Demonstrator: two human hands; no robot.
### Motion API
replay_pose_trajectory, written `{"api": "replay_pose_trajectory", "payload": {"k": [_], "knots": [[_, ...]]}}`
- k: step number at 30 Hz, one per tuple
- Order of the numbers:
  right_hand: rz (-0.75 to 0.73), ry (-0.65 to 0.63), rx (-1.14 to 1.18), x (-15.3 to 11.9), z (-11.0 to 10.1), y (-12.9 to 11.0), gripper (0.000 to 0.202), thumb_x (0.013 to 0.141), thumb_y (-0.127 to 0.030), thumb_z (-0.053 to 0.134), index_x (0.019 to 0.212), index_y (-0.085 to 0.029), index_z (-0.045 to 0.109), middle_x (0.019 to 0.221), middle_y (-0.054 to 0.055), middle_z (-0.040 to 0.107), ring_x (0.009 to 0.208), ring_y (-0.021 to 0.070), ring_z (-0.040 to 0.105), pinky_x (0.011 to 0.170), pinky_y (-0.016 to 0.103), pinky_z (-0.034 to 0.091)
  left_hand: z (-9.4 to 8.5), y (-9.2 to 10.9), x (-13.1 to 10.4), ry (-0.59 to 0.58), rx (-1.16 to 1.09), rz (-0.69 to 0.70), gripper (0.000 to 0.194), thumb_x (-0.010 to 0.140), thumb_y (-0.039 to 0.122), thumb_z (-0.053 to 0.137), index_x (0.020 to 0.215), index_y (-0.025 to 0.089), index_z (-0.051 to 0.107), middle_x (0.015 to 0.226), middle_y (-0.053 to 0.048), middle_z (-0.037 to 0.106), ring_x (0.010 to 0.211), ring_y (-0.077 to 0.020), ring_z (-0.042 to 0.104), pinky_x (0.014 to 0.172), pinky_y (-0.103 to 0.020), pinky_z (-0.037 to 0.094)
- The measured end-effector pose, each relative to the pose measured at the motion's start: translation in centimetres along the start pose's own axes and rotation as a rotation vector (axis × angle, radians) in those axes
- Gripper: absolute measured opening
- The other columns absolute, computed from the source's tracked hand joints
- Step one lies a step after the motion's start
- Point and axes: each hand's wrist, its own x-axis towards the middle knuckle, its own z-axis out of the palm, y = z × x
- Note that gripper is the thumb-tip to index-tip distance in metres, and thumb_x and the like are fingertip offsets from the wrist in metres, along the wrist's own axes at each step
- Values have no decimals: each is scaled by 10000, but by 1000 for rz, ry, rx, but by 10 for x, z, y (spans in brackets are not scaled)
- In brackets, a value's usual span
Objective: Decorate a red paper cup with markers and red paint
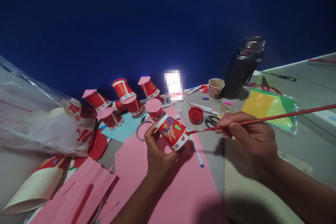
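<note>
My left hand (159, 154) is closed around a red and white paper cup (170, 131), which lies tilted on its side above the pink paper (141, 171). Between the thumb and fingers of my right hand (248, 134) is a long red paintbrush (278, 113). Its tip touches the printed side of the cup near the rim on the right. A small round pot of red paint (195, 115) stands just beyond the brush. Close to my right fingers lie black-handled scissors (210, 121). A blue-capped marker (196, 152) rests on the pink paper beside the cup.
Several upside-down red cups (110, 117) with pink paper tops stand at the back left. A dark thermos (243, 68) and a small patterned cup (216, 88) are at the back. Plastic bag (39, 112) and stacked cups (36, 185) lie left; colored sheets (270, 108) and pliers (267, 84) lie right.
</note>
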Motion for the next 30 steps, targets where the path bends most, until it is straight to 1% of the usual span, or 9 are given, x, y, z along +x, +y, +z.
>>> {"api": "replay_pose_trajectory", "payload": {"k": [3, 6, 10, 14, 17, 20, 26, 30], "knots": [[1, -27, -19, 0, 0, 1, 130, 1040, -297, 704, 973, -285, 815, 849, 16, 773, 699, 138, 699, 598, 237, 567, 1, 2, 0, -2, -2, 2, 1001, 558, 552, 1020, 1367, 289, 492, 1462, -142, 519, 1338, -375, 596, 1131, -585, 500], [17, -11, -1, 0, 1, 0, 147, 1040, -341, 708, 955, -284, 814, 839, 18, 776, 695, 140, 716, 586, 233, 571, 1, 2, 0, -7, -15, 11, 1000, 549, 536, 1024, 1360, 290, 493, 1464, -141, 518, 1329, -372, 600, 1150, -602, 480], [24, 41, 14, 2, 1, -3, 183, 1025, -404, 726, 923, -280, 814, 818, 20, 781, 679, 143, 743, 567, 227, 573, -2, -1, 1, -29, -13, -4, 974, 577, 445, 1015, 1378, 295, 480, 1479, -144, 510, 1356, -375, 586, 1135, -587, 493], [32, 38, 8, 2, 1, -1, 178, 1018, -399, 737, 925, -270, 819, 803, 20, 781, 675, 143, 736, 564, 225, 573, -3, -3, 1, -36, -2, 0, 952, 568, 365, 1000, 1366, 297, 485, 1472, -137, 519, 1344, -374, 597, 1121, -584, 504], [68, 19, 12, 0, 2, 1, 160, 1016, -373, 742, 925, -267, 820, 816, 20, 781, 686, 143, 726, 588, 231, 583, -2, -2, 2, -24, -3, 5, 943, 564, 375, 1000, 1352, 302, 487, 1491, -132, 505, 1345, -371, 597, 1147, -607, 479], [90, 24, 17, -1, 2, 2, 156, 1010, -369, 750, 918, -263, 820, 832, 26, 784, 677, 147, 727, 594, 246, 590, -1, -2, 3, -18, -23, 26, 932, 572, 387, 998, 1341, 297, 480, 1511, -139, 489, 1328, -362, 618, 1149, -597, 484], [96, 88, 33, 5, 2, -3, 225, 978, -457, 769, 870, -266, 817, 795, 49, 768, 633, 179, 729, 507, 279, 573, 0, -4, 5, -26, -45, 62, 929, 561, 403, 1012, 1310, 292, 475, 1480, -137, 509, 1337, -364, 622, 1156, -582, 488], [121, 83, 15, 5, 1, -2, 267, 970, -494, 767, 847, -261, 808, 793, 58, 761, 632, 187, 722, 516, 299, 585, 0, -2, 3, -14, -35, 42, 905, 552, 411, 1013, 1274, 290, 481, 1450, -130, 523, 1328, -366, 624, 1153, -586, 491]]}}
